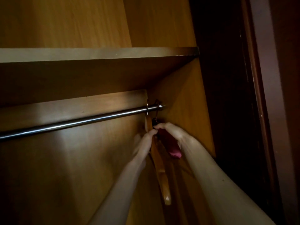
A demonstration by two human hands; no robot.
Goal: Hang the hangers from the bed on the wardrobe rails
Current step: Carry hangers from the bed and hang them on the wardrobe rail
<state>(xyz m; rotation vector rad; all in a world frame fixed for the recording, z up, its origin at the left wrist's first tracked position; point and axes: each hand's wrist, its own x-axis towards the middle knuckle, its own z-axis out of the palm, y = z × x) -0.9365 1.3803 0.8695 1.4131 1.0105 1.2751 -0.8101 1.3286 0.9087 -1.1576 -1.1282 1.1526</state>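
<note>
— Can you see into the wardrobe from where you are?

— Yes, though it is dim in there. A metal rail runs across under a wooden shelf and ends at the right side panel. Two hooks sit over the rail right at that end, close to the wall.

— And the hangers?

— A wooden hanger hangs from the rail near the right end, its arm sloping down toward us, the pale tip lowest. Just beside it, nearer the side panel, there is a second hanger with dark red padding. The two hang close together; whether they touch I cannot tell.

— What are the hands doing?

— Both reach up to the spot just under the hooks. The left hand is blurred; its fingers point up at the neck of the wooden hanger, and the tips seem bunched there, but I cannot tell whether they pinch anything. The right hand lies over the top of the padded hanger, fingers curled down around its upper part, fingertips meeting the left hand's.

— Anything else?

— The dark door frame at the right, and the back panel catching a patch of light.
</note>
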